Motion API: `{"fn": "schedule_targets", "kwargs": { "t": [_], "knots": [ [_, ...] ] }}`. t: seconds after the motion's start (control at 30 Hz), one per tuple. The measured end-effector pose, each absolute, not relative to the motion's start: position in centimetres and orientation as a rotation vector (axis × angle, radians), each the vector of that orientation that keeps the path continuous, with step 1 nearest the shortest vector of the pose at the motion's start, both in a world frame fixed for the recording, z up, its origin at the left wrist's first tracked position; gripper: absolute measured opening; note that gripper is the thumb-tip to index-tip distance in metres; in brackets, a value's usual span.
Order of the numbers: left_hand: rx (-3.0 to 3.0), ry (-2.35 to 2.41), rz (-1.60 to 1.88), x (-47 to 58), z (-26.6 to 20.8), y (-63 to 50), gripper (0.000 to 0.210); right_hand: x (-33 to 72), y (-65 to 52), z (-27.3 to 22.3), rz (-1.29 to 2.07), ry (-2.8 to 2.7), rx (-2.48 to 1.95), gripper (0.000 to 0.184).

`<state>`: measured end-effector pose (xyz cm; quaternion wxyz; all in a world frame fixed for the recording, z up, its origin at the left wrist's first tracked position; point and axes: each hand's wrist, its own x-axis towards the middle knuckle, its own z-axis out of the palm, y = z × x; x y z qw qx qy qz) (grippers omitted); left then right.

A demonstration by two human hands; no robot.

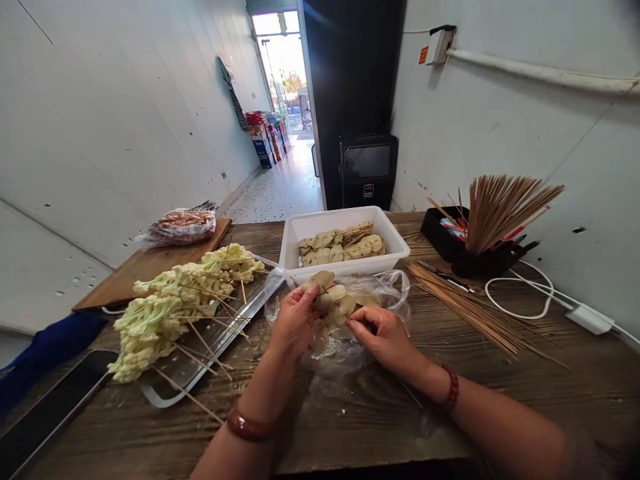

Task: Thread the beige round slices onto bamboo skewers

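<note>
My left hand (295,317) is closed on thin, pale potato slices (341,309), its thumb on top of them. Against the edge of these slices, my right hand (383,333) has its fingers pinched together on a thin bamboo skewer (411,393); the skewer's tail shows below the wrist, while its tip is hidden. Under both hands lies a crumpled clear plastic bag (395,287) with more slices in it. Just behind, a white plastic tub (345,268) contains rows of skewered slices (323,247).
Skewered cauliflower (170,300) lies on a metal tray (200,373) to the left. Behind it, a bagged food pack (180,225) rests on a wooden board (107,277). Loose skewers (470,310), a black holder of skewers (480,257) and a white cable (520,313) are at right.
</note>
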<state>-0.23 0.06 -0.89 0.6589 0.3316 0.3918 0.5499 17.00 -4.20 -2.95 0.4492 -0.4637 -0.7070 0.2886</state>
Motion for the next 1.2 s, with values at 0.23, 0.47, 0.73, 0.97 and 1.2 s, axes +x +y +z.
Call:
{"fn": "schedule_targets", "kwargs": {
  "t": [0.23,0.47,0.73,0.97,1.2],
  "knots": [
    [0.795,0.896,1.307,-0.02,-0.91,-0.07,0.036,16.98,-4.20,-2.92,0.700,-1.752,-1.135,0.016],
    [0.772,0.905,1.344,0.07,-0.99,0.00,0.033,17.01,-4.18,-3.03,0.712,-1.750,-1.126,0.015],
    [0.757,0.912,1.317,-0.31,-0.81,-0.04,0.031,17.05,-4.12,-3.15,0.705,-1.756,-1.132,0.016],
    [0.759,0.923,1.294,-0.02,-0.63,-0.13,0.037,17.08,-4.29,-2.85,0.686,-1.773,-1.130,0.017],
    [0.740,0.914,1.311,0.04,-0.72,-0.19,0.034,17.07,-4.22,-3.01,0.694,-1.769,-1.111,0.017]
  ]
}}
